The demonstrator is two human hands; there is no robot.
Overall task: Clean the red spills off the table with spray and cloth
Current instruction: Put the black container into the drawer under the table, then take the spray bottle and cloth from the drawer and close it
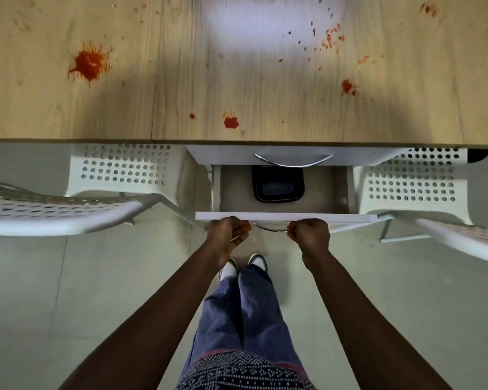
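No legible text, labels, brands, numbers or signs in the head view. The dark object (pixel 278 184) lying in the open drawer (pixel 284 217) has a greyish panel on its top face, but any marking on it is too blurred to read. The wood-grain bench (pixel 237 80) carries no print. The perforated white chairs (pixel 124 167) show no visible lettering.
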